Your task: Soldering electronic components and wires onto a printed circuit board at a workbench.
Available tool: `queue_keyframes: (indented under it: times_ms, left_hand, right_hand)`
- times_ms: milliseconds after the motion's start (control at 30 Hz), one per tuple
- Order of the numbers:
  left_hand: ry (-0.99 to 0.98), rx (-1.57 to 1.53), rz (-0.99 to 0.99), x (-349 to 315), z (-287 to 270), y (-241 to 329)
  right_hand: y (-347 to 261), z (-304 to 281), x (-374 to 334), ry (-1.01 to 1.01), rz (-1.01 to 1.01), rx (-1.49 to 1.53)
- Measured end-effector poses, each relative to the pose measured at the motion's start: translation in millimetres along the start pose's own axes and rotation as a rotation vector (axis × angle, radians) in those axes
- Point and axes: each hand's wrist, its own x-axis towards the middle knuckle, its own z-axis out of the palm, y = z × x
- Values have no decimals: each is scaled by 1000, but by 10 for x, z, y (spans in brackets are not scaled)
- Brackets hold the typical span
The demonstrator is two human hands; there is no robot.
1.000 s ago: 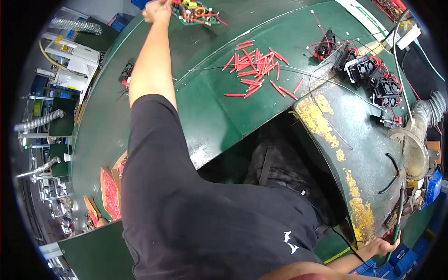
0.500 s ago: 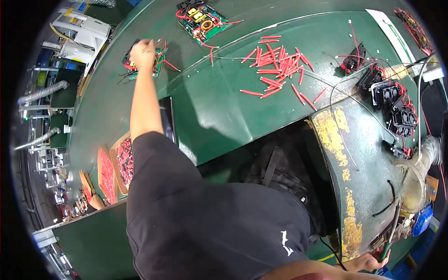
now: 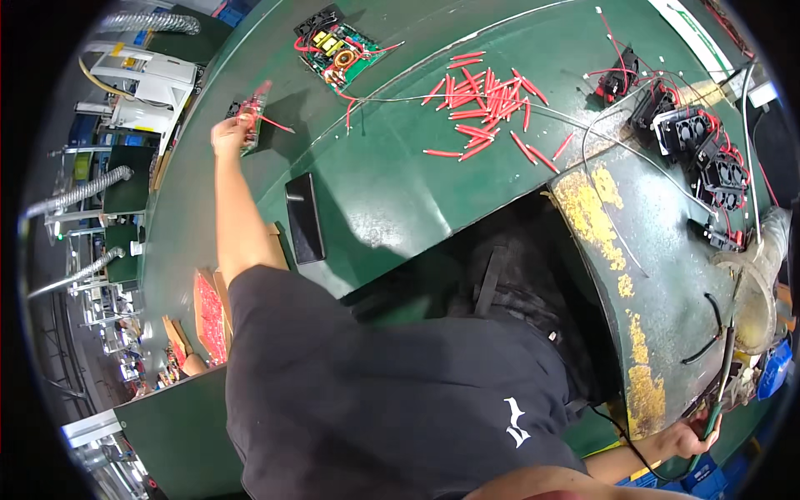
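Note:
My left hand (image 3: 231,136) is closed on the near edge of a small circuit board (image 3: 252,125) with red wires, tilted up on edge at the far left of the bench. Low on the right, my right hand (image 3: 690,437) grips the green handle of a soldering iron (image 3: 727,367), its metal shaft angled up beside a fume hose funnel (image 3: 754,308). Another circuit board (image 3: 343,57) with a copper coil, yellow parts and a fan lies flat to the right of the left hand. A black smartphone (image 3: 305,218) lies nearer to me.
Many short red wires (image 3: 500,100) lie heaped mid-bench. Black fans (image 3: 696,146) with red leads stand at the right, near a thin pale wire (image 3: 467,101) crossing the bench. A cardboard box (image 3: 210,312) of red pieces sits at the left. A black cable piece (image 3: 708,329) lies right.
My left hand has tipped the board up from flat onto its edge and shifted slightly left and nearer. The view has shifted, showing the whole phone. My right hand still holds the iron.

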Motion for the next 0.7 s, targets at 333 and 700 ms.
queue_keyframes:
  times_ms: [333, 700]
  left_hand:
    - [-61, -635, 382, -1388, -1373, 1978]
    - [-957, -1058, 1065, -2408, -3, 3835]
  right_hand:
    - [114, 75, 165, -148, -6, 175]
    - [-81, -309, -765, 195, -104, 183]
